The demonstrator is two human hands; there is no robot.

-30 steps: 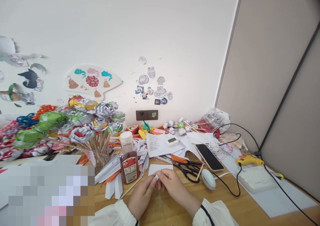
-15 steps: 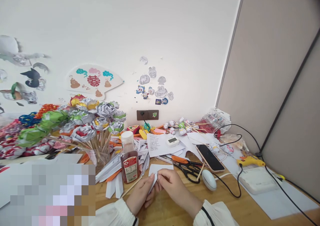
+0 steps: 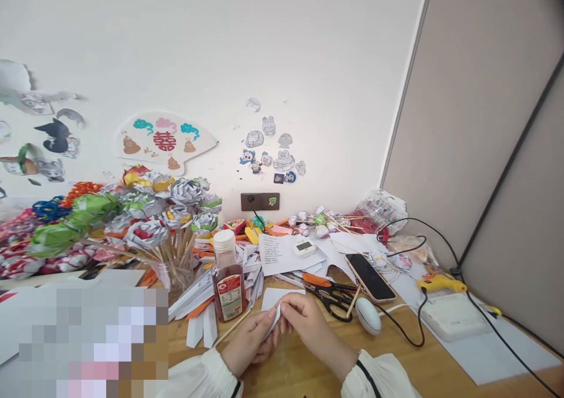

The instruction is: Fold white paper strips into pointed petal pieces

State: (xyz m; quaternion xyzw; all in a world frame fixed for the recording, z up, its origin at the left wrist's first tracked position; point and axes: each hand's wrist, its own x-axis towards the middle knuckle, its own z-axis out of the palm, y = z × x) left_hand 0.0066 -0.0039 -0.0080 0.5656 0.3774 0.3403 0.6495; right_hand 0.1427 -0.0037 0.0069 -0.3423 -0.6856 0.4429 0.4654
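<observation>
Between my two hands is a small folded piece of white paper (image 3: 274, 320), held above the wooden table. My left hand (image 3: 254, 334) grips its lower left part, the thumb lying along it. The thumb and bent fingers of my right hand (image 3: 302, 320) pinch its upper end. My fingers hide much of the paper. Just beyond them a flat white sheet (image 3: 284, 298) lies on the table. Left of my hands stands a bottle (image 3: 229, 286) with a white cap and red label, and a thin wooden stick (image 3: 232, 327) lies beside it.
Black scissors (image 3: 332, 301), a phone (image 3: 371, 276) and a white mouse (image 3: 368, 317) lie to the right. Farther right a yellow glue gun (image 3: 442, 284) rests on a white box (image 3: 456, 315), its cable looping over the table. Paper flowers (image 3: 147, 233) on sticks fill a container at left.
My right fingers have shifted slightly along the upper end of the folded paper, which now sits more upright and narrower between my hands. Everything else on the table stays put.
</observation>
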